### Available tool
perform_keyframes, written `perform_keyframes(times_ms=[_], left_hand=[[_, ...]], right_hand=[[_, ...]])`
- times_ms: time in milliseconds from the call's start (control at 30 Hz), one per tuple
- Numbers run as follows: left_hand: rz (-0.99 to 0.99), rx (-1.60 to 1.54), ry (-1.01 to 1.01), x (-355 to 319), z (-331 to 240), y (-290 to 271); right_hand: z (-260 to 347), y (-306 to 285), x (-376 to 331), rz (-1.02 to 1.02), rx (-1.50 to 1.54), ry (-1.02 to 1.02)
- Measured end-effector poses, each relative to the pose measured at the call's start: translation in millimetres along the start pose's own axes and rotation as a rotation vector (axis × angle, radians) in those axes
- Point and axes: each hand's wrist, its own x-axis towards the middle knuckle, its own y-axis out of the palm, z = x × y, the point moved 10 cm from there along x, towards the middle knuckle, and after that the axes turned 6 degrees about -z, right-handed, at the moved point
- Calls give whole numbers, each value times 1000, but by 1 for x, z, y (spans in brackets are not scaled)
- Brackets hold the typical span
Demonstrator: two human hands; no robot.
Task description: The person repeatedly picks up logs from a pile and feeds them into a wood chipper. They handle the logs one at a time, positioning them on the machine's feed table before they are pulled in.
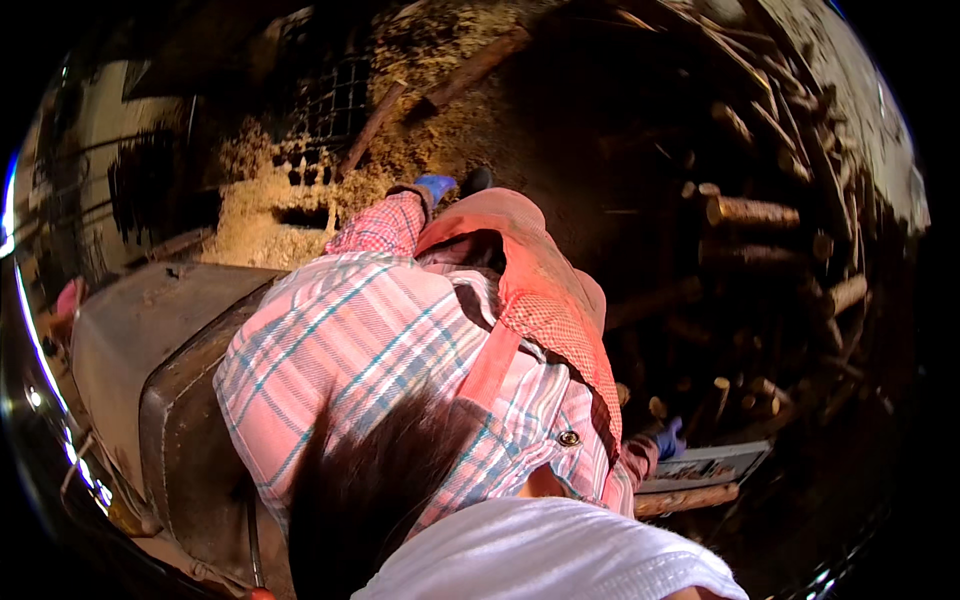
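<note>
Log (690,499), long and cylindrical, loose sawdust (258,238)

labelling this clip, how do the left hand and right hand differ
The left hand is by the wood shavings; the right hand is beside a pale board. The left hand looks brighter blue, the right hand darker. More checked sleeve shows behind the left hand than the right. Both wear bluish gloves.

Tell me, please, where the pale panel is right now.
In the head view, the pale panel is at lower right, beside the right hand, with a log along its lower edge.
</note>
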Motion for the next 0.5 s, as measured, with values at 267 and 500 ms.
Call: perform_keyframes(times_ms=[267,500], left_hand=[[-4,334,403,4,-99,-58],[-331,-64,297,80,-10,-53]], right_hand=[[280,199,-136,1014,605,-238],[362,294,-179,1438,138,-251]])
